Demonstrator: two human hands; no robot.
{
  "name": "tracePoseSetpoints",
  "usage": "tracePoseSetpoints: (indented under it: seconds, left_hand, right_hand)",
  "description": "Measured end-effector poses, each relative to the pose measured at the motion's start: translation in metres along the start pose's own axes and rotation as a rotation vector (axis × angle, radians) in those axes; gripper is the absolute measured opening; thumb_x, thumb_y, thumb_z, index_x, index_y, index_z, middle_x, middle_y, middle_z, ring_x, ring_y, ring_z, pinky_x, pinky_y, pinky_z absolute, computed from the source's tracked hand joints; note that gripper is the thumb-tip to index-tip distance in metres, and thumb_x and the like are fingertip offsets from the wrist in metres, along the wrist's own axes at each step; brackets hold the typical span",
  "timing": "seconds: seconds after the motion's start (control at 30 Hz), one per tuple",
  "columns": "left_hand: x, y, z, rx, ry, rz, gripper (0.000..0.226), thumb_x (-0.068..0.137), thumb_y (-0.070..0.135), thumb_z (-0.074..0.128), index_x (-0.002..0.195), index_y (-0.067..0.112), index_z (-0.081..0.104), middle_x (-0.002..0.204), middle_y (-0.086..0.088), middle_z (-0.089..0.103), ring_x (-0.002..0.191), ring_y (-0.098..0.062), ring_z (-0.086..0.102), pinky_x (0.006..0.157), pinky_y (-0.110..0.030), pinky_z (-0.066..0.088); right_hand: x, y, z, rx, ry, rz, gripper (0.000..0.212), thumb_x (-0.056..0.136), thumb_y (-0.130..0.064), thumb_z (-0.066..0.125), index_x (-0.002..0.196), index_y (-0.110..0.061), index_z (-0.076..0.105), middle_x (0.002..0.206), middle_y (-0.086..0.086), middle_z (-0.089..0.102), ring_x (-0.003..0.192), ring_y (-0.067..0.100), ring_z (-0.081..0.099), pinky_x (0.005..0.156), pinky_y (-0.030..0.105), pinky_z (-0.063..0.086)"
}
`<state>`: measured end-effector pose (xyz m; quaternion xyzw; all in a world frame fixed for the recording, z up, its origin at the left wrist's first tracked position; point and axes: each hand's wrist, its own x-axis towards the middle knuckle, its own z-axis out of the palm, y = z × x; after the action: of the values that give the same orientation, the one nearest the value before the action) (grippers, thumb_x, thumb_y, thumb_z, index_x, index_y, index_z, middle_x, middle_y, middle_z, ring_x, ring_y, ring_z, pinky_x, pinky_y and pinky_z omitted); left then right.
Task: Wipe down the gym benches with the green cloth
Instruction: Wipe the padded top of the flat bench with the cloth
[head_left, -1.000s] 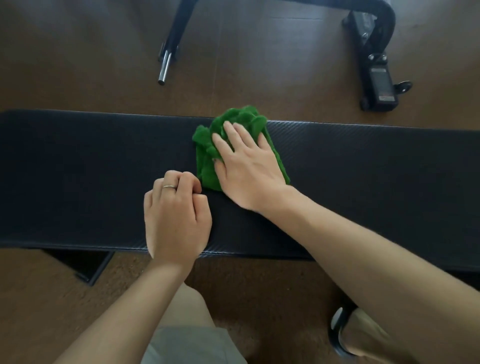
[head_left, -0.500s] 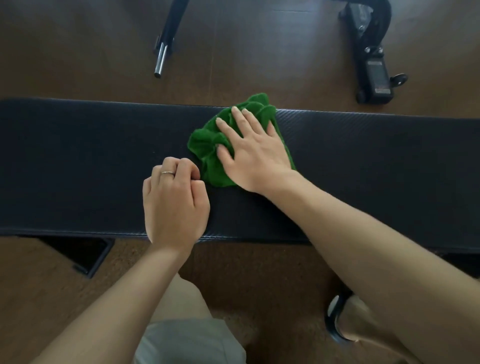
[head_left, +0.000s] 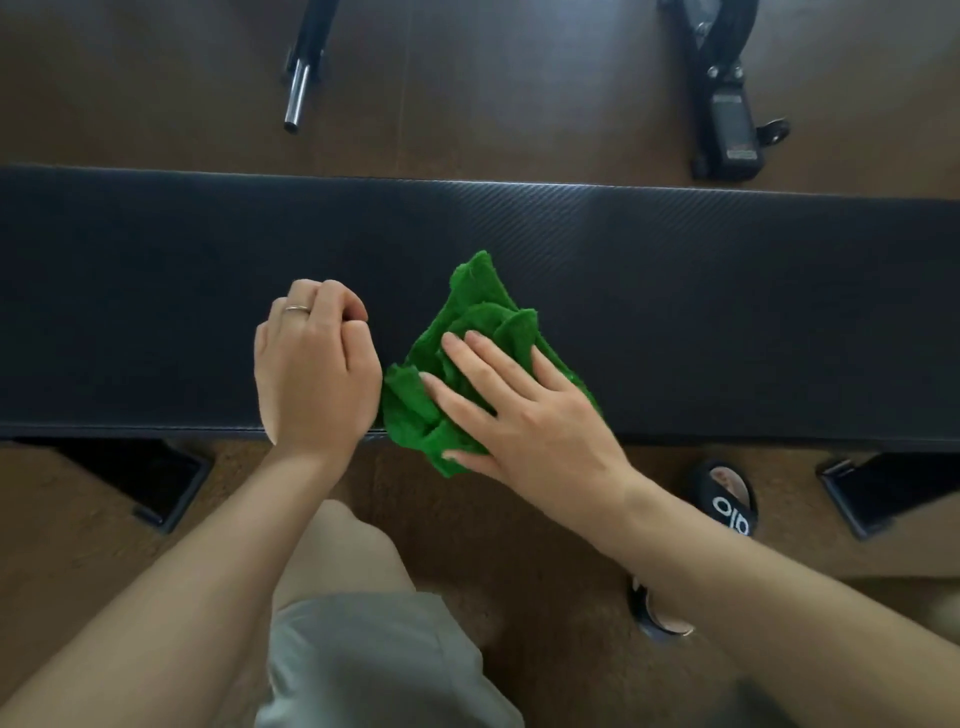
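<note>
A long black padded gym bench (head_left: 727, 291) runs across the view from left to right. A crumpled green cloth (head_left: 478, 312) lies on its near half and hangs a little over the near edge. My right hand (head_left: 524, 410) presses flat on the cloth with straight, spread fingers. My left hand (head_left: 314, 364) rests on the bench just left of the cloth, its fingers curled under and holding nothing; a ring shows on one finger.
Beyond the bench on the brown floor stand a black metal leg with a chrome tip (head_left: 297, 98) and a black machine base (head_left: 724, 119). Bench feet (head_left: 156, 483) (head_left: 883, 493) stick out near me. A black slipper (head_left: 727, 499) sits at my right.
My right hand has dragged the cloth from the bench's far edge back to its near edge. The left hand has stayed put on the bench.
</note>
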<state>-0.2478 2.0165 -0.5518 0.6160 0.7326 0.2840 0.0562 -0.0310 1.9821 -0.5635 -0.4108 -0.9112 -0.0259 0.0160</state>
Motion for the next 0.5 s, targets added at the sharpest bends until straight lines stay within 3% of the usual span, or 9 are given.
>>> tracePoseSetpoints:
  seconds: [0.2, 0.4, 0.5]
  left_hand:
    - [-0.001, 0.0, 0.0, -0.047, 0.009, -0.021, 0.028, 0.093, 0.012, 0.037, 0.09, 0.013, 0.064, 0.1, -0.004, 0.064, 0.088, -0.012, 0.046, 0.082, -0.035, 0.038]
    - [0.004, -0.002, 0.0, -0.056, 0.004, 0.004, 0.03, 0.094, 0.015, 0.035, 0.09, 0.015, 0.065, 0.099, 0.0, 0.064, 0.087, -0.015, 0.051, 0.083, -0.035, 0.038]
    - [0.018, -0.013, -0.016, -0.101, -0.045, 0.049, 0.033, 0.095, 0.021, 0.032, 0.093, 0.013, 0.064, 0.097, -0.004, 0.065, 0.09, -0.026, 0.059, 0.084, -0.043, 0.047]
  right_hand:
    - [-0.055, 0.059, -0.011, -0.074, -0.07, -0.015, 0.067, 0.106, -0.053, 0.043, 0.164, -0.026, 0.024, 0.17, 0.011, 0.02, 0.157, 0.029, 0.022, 0.116, 0.055, 0.039]
    - [0.0, 0.023, -0.015, -0.085, -0.097, -0.18, 0.07, 0.105, -0.046, 0.038, 0.163, -0.01, 0.022, 0.169, 0.021, 0.016, 0.158, 0.034, 0.014, 0.127, 0.052, 0.019]
    - [0.043, -0.009, -0.009, -0.079, -0.036, -0.271, 0.069, 0.105, -0.045, 0.036, 0.161, -0.005, 0.028, 0.166, 0.026, 0.023, 0.156, 0.037, 0.022, 0.126, 0.053, 0.023]
